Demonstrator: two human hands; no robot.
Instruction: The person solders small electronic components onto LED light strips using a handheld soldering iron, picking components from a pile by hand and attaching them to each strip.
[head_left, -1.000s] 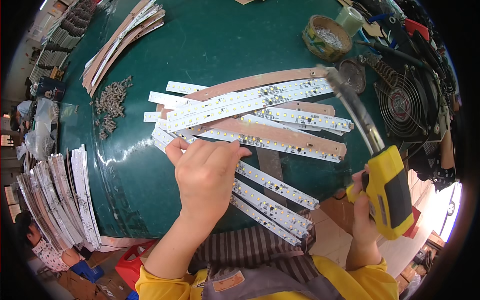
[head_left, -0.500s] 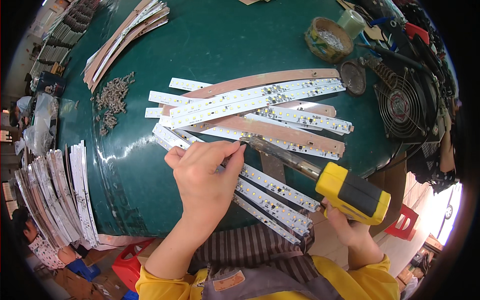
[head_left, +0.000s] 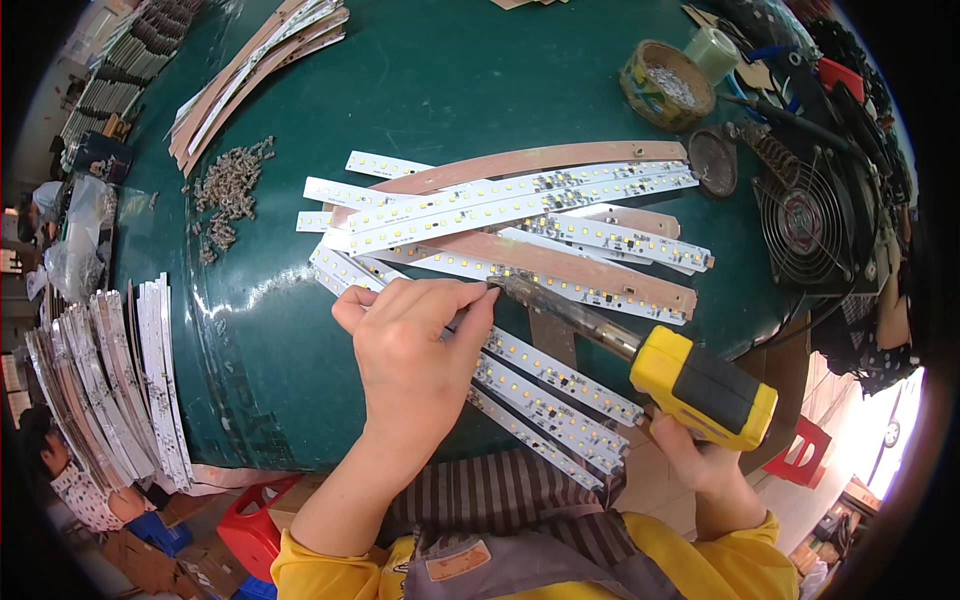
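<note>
My right hand (head_left: 697, 457) grips a yellow and black soldering gun (head_left: 704, 388) by its lower part, partly hidden behind it. The gun's long metal barrel points up and left, its tip close to the fingertips of my left hand (head_left: 412, 345). Thumb and forefinger of that hand are pinched together; whatever they hold is too small to make out. Under and beside my left hand lie white LED strips (head_left: 545, 372), fanned toward the table's near edge. Beyond it, more LED strips (head_left: 480, 212) are piled crosswise, some turned brown side up (head_left: 560, 262).
The green table (head_left: 480, 90) carries a heap of small metal parts (head_left: 232, 185) and strip stacks (head_left: 262, 70) at left. A round tub (head_left: 667, 85), a small dish (head_left: 712, 160) and a fan (head_left: 806, 215) stand at right. A red stool (head_left: 252, 525) is below, with another person (head_left: 75, 480) at far left.
The view has shifted slightly, so things on the table appear a little to the right. Both hands and the soldering gun hold nearly the same pose, the tip still near the left fingertips.
</note>
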